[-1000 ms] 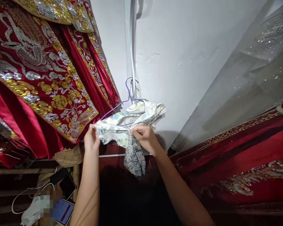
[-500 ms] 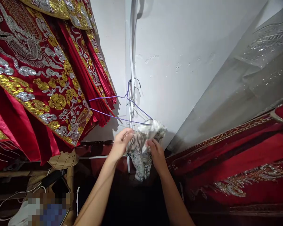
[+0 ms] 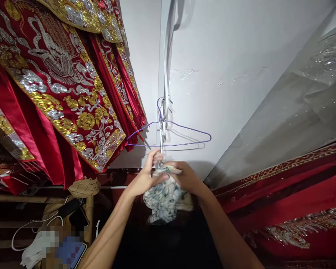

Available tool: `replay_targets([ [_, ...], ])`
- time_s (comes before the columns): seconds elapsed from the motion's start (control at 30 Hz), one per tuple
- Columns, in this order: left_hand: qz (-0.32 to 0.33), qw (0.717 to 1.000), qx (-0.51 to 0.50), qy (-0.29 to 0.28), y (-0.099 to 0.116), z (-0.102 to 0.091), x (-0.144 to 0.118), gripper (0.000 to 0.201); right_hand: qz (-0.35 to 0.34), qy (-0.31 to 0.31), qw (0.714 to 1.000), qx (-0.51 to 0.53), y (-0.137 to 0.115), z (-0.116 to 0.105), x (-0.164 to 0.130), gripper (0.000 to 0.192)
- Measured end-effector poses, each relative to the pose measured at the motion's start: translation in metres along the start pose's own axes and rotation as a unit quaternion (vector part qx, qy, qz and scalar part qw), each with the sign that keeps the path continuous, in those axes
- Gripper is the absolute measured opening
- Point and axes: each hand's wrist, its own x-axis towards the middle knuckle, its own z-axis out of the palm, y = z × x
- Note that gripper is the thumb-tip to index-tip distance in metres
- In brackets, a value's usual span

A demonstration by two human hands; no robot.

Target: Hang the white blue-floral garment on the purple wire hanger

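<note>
To the far left of the grip hang the red embroidered garments (image 3: pixel 58 86), their gold and silver work facing outward; keep the cloth clear of those raised threads, which would likely snag it. The left hand (image 3: pixel 145 175) is clenched on the near left edge of the floral cloth (image 3: pixel 164 198), fingers curled over the top fold. Directly above both hands the purple wire hanger (image 3: pixel 169 136) hangs bare from a hook on the white wall (image 3: pixel 226 74), its lower bar just above the knuckles and not touching the cloth. The cloth is bunched between the hands, with its loose bulk drooping below them. The right hand (image 3: pixel 187 177) grasps the opposite edge, thumb on top. For a clean fold, both hands should pinch matching corners and hold the top edge level. To the right of the grip, more red fabric (image 3: pixel 282 194) lies near.
</note>
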Motion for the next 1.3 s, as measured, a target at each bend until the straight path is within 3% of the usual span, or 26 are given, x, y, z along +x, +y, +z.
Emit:
replay_targets([
  [0.07, -0.060, 0.990, 0.049, -0.118, -0.007, -0.008, -0.009, 0.036, -0.061, 0.057, 0.996, -0.020, -0.001, -0.014, 0.016, 0.021],
  [0.1, -0.086, 0.981, 0.084, -0.150, -0.011, -0.012, -0.015, 0.027, -0.079, 0.098, 0.991, -0.035, 0.001, -0.021, 0.026, 0.027],
  [0.17, -0.122, 0.967, 0.159, -0.156, -0.022, -0.021, -0.028, 0.029, -0.080, 0.183, 0.977, -0.068, 0.013, -0.032, 0.043, 0.039],
  [0.2, -0.135, 0.962, 0.191, -0.144, -0.028, -0.027, -0.034, 0.031, -0.063, 0.182, 0.978, -0.083, 0.022, -0.036, 0.050, 0.043],
  [0.33, -0.188, 0.932, 0.285, -0.119, -0.045, -0.056, -0.051, 0.028, 0.036, 0.052, 0.989, -0.134, 0.062, -0.048, 0.054, 0.034],
  [0.4, -0.197, 0.923, 0.308, -0.118, -0.049, -0.070, -0.051, 0.032, 0.055, 0.036, 0.984, -0.166, 0.071, -0.056, 0.047, 0.028],
  [0.5, -0.157, 0.930, 0.319, -0.090, -0.045, -0.088, -0.036, 0.035, 0.047, 0.041, 0.979, -0.196, 0.064, -0.070, 0.036, 0.023],
  [0.57, -0.132, 0.935, 0.327, -0.043, -0.038, -0.098, -0.020, 0.033, 0.040, 0.035, 0.978, -0.200, 0.053, -0.075, 0.034, 0.021],
  [0.63, -0.109, 0.936, 0.335, -0.007, -0.030, -0.106, -0.007, 0.030, 0.039, 0.030, 0.979, -0.197, 0.044, -0.076, 0.034, 0.024],
  [0.73, -0.068, 0.931, 0.358, 0.001, -0.019, -0.112, 0.000, 0.029, 0.059, 0.036, 0.980, -0.186, 0.039, -0.071, 0.033, 0.031],
  [1.03, -0.040, 0.887, 0.456, 0.060, 0.019, -0.116, -0.028, 0.033, 0.056, 0.062, 0.979, -0.184, 0.044, -0.062, 0.034, 0.034],
  [1.17, 0.031, 0.893, 0.443, 0.069, 0.034, -0.115, -0.004, 0.023, 0.074, 0.023, 0.990, -0.116, 0.041, -0.046, 0.029, 0.034],
  [1.3, 0.086, 0.905, 0.412, 0.056, 0.037, -0.101, 0.032, 0.017, 0.052, 0.007, 0.996, -0.067, 0.035, -0.032, 0.020, 0.032],
])
